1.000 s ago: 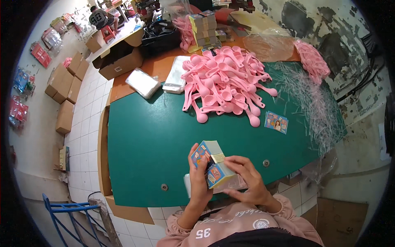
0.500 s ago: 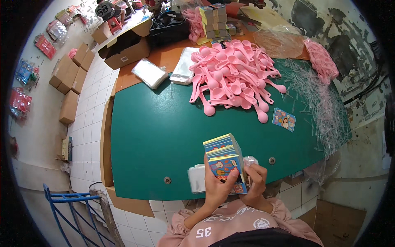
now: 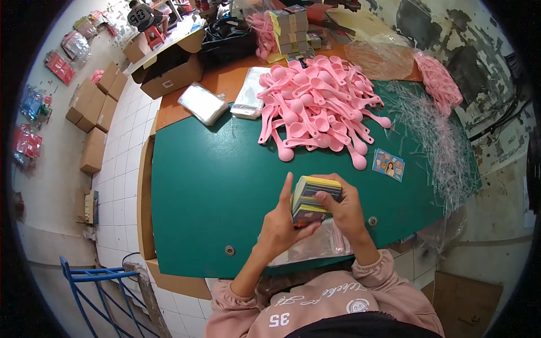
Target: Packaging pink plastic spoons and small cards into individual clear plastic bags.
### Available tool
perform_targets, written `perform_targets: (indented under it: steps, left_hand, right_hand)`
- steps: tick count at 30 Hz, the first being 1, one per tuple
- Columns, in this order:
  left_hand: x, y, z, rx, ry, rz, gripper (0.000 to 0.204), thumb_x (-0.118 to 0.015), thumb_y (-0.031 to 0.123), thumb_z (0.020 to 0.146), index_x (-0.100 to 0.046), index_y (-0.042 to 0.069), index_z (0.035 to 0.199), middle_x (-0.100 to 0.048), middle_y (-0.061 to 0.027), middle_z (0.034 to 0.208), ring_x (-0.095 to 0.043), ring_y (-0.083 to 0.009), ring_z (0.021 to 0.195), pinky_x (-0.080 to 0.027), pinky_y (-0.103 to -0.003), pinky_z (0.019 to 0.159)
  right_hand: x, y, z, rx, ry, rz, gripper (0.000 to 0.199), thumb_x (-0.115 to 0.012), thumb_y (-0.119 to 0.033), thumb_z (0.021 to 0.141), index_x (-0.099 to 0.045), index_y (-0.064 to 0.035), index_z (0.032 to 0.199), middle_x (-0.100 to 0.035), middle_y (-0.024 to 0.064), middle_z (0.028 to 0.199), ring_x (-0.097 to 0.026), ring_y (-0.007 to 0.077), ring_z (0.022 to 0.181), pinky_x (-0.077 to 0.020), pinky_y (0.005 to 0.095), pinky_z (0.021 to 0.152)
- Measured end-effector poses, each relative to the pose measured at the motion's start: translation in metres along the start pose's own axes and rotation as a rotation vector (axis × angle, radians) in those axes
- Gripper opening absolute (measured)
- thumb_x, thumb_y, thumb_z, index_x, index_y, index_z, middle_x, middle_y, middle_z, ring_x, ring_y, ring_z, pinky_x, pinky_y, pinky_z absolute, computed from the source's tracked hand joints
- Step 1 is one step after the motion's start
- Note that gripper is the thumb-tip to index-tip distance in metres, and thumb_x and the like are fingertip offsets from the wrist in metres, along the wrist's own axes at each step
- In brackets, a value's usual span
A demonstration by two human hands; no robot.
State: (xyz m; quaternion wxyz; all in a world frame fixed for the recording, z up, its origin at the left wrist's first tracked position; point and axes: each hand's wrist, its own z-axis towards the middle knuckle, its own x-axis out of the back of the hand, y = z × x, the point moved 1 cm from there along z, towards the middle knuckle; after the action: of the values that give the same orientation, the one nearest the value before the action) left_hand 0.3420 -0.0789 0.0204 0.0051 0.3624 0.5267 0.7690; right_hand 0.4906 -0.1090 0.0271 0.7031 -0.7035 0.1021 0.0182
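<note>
Both hands on the cards here! The right hand [image 3: 347,208] pinches the thick block of small, colourful printed cards with yellow edges [image 3: 307,203], thumb across its near face, fingertips hidden behind. The left hand [image 3: 274,228] is spread in an L, index finger pointing to twelve, thumb along the block's lower edge; its other fingers I can't see. So the block sits between them, at one o'clock from the left palm and ten from the right, leaning, its long axis hard to tell. Straight below, at six, clear plastic sleeves [image 3: 315,242] lie between the wrists. Out at two, nearer the right hand, a few loose blue printed cards [image 3: 389,165]. At twelve, the heap of pink plastic spoons [image 3: 315,107] on the green tabletop [image 3: 197,186].
</note>
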Motion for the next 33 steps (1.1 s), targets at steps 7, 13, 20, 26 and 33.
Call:
perform_targets:
  steps: [7, 13, 20, 26, 33]
  left_hand:
    - [0.026, -0.025, 0.014, -0.099, -0.035, 0.105, 0.079, -0.076, 0.018, 0.064, -0.031, 0.013, 0.129, -0.060, -0.0160, 0.100, -0.062, -0.0300, 0.082, -0.051, -0.035, 0.069]
    - [0.034, -0.032, 0.021, 0.204, -0.083, -0.225, 0.056, -0.071, 0.012, 0.072, -0.036, 0.003, 0.115, -0.062, -0.0156, 0.092, -0.064, -0.0221, 0.081, -0.052, -0.031, 0.066]
    - [0.044, -0.065, 0.026, 0.072, 0.238, -0.559, 0.048, -0.067, -0.001, 0.073, -0.035, 0.004, 0.108, -0.059, -0.0085, 0.091, -0.060, -0.0140, 0.084, -0.051, -0.026, 0.071]
    - [0.031, -0.075, 0.024, 0.141, 0.288, -0.646, 0.054, -0.067, -0.005, 0.071, -0.033, 0.008, 0.111, -0.053, -0.0084, 0.100, -0.058, -0.0154, 0.089, -0.050, -0.025, 0.076]
    - [0.029, -0.076, 0.026, 0.079, 0.184, -0.559, 0.053, -0.070, -0.003, 0.068, -0.036, 0.007, 0.108, -0.053, -0.0069, 0.100, -0.056, -0.0152, 0.093, -0.048, -0.027, 0.081]
  right_hand:
    - [0.008, 0.014, 0.010, 0.142, 0.392, 0.727, 0.026, -0.059, -0.024, 0.084, -0.054, -0.0026, 0.099, -0.060, 0.0056, 0.093, -0.059, 0.0150, 0.081, -0.0485, 0.0315, 0.074]
    - [0.021, 0.017, 0.018, 0.152, 0.584, 0.813, 0.025, -0.059, -0.024, 0.084, -0.054, -0.0038, 0.098, -0.059, 0.0052, 0.098, -0.057, 0.0141, 0.086, -0.0461, 0.0310, 0.080]
    - [0.056, 0.014, -0.003, 0.273, 0.597, 0.125, 0.031, -0.063, -0.025, 0.082, -0.054, -0.0033, 0.101, -0.059, 0.0040, 0.088, -0.057, 0.0117, 0.080, -0.0452, 0.0267, 0.075]
    - [0.046, 0.008, -0.009, 0.397, 0.303, -0.387, 0.031, -0.064, -0.021, 0.080, -0.053, 0.0006, 0.099, -0.061, 0.0107, 0.097, -0.059, 0.0159, 0.088, -0.0466, 0.0262, 0.076]
    - [0.043, 0.026, -0.006, 0.456, 0.242, -0.261, 0.049, -0.066, -0.019, 0.077, -0.041, -0.0028, 0.116, -0.055, 0.0128, 0.106, -0.054, 0.0181, 0.094, -0.0446, 0.0300, 0.083]
